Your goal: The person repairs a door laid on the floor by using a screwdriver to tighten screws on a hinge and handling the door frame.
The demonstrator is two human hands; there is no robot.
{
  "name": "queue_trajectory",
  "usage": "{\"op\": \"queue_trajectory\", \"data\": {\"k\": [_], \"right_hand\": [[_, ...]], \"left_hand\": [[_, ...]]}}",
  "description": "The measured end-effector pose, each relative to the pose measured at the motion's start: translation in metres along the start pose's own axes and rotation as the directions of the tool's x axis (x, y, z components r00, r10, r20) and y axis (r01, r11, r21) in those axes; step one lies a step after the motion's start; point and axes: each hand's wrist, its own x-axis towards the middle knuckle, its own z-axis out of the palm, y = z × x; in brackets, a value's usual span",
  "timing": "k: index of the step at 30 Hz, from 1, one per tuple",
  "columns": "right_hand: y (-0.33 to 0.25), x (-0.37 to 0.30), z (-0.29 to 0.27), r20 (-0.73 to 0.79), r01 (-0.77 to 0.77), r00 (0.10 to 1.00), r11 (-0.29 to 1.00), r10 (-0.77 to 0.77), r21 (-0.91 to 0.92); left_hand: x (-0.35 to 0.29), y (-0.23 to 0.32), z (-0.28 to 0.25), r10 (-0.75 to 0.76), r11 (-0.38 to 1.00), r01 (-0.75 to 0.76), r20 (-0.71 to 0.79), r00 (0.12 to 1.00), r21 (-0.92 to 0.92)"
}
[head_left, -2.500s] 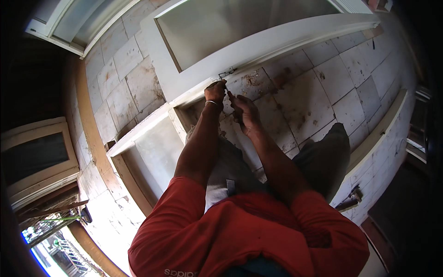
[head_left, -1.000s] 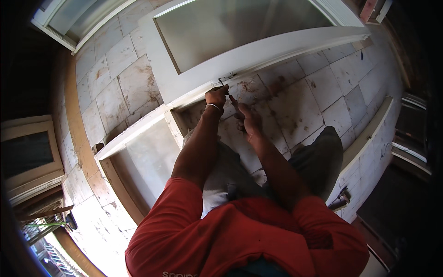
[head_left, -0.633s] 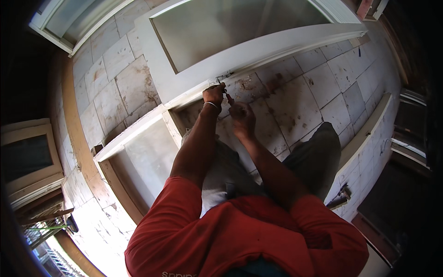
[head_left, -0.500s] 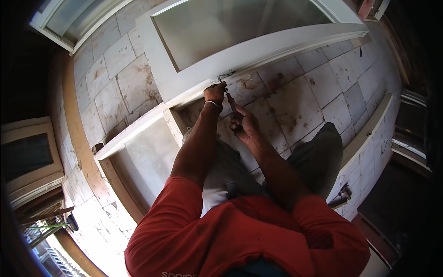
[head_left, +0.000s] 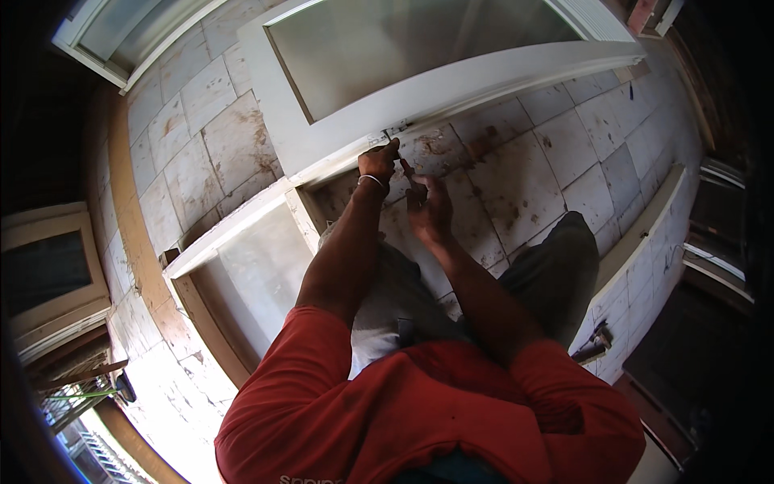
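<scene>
A white framed panel (head_left: 355,143) with a large frosted pane (head_left: 419,56) lies ahead of me, and a small metal hinge (head_left: 396,129) sits on its near edge. My left hand (head_left: 377,161), with a pale band at the wrist, is closed at that edge just below the hinge; what its fingers pinch is hidden. In my right hand (head_left: 430,211) is a screwdriver (head_left: 408,171) with a reddish handle. It slants up and left toward the left fingertips. Its tip cannot be made out.
A second white frame with a pale pane (head_left: 262,258) lies at my left. Stained floor tiles (head_left: 516,185) spread around. A long pale board (head_left: 641,234) lies at the right, and a wood-framed window panel (head_left: 52,274) stands far left.
My right hand has moved slightly up toward the hinge, and its fingers have shifted on the screwdriver. My left hand stays at nearly the same spot on the panel's edge.
</scene>
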Motion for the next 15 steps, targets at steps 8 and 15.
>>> {"op": "queue_trajectory", "data": {"k": [8,15], "right_hand": [[-0.019,0.011,-0.020,0.640,-0.874,0.384,0.038,0.666,0.485],[-0.003,0.005,-0.014,0.629,-0.863,0.340,-0.033,0.699,0.503]], "left_hand": [[-0.012,0.009,-0.003,-0.045,0.991,0.024,-0.160,0.986,-0.128],[-0.005,0.007,-0.001,-0.084,0.993,0.072,-0.124,0.989,-0.093]]}}
